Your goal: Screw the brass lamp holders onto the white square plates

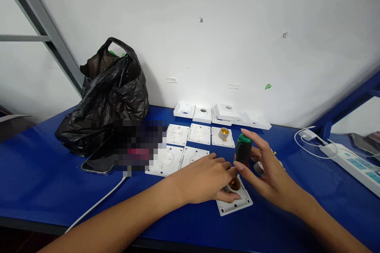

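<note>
Blue workbench [35, 166] pushed up against a plain white wall [208, 27], with a grey metal frame [44, 27] slanting across the far left corner. On the left of the bench there's a crumpled black plastic bag [109, 95], and just in front of it a phone [99, 162] lying flat with a white cable [97, 203] running off the near edge. Mid-bench is a bunch of white square lamp-holder plates [185, 144] in two rows, with more white covers [204, 114] lined up along the wall behind them.

Left hand [204, 182] is curled around a lamp holder base [236, 201] near the front edge, fingers pressing it down. Right hand [267, 170] pinches a green-and-black screwdriver [243, 148] by the handle, standing upright with its tip down in the brass socket of that base.

Far right: a white power strip [353, 164] with a charger cable [305, 142] looped beside it, plus a blue frame rail [350, 101].
</note>
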`<state>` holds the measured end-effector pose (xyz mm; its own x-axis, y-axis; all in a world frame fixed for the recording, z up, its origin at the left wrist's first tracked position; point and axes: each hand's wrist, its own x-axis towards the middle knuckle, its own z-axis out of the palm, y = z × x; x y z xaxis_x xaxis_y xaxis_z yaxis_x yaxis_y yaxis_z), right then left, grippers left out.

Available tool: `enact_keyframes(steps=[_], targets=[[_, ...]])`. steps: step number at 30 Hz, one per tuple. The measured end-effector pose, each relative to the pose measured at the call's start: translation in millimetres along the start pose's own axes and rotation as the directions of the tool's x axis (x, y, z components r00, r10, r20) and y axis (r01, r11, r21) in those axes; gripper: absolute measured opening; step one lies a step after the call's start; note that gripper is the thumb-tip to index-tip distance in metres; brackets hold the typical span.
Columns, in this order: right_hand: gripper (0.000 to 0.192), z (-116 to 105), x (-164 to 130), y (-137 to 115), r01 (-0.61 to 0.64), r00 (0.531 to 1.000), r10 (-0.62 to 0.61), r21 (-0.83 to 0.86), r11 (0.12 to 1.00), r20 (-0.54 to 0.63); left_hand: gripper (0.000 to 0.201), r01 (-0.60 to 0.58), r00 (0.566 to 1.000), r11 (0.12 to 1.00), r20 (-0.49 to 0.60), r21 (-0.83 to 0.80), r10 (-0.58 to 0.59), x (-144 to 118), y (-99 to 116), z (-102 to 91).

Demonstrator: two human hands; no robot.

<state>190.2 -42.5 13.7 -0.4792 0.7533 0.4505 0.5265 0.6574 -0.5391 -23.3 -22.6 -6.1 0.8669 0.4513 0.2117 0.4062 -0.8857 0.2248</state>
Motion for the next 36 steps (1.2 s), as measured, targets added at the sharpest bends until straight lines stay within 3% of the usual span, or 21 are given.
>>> enact_keyframes(steps=[36], targets=[[0.069, 0.1, 0.3, 0.6, 0.002, 1.0, -0.002, 0.009, 1.0, -0.003, 0.035, 0.007, 0.999, 1.0, 0.04, 0.029, -0.008, 0.7, 0.9, -2.8]])
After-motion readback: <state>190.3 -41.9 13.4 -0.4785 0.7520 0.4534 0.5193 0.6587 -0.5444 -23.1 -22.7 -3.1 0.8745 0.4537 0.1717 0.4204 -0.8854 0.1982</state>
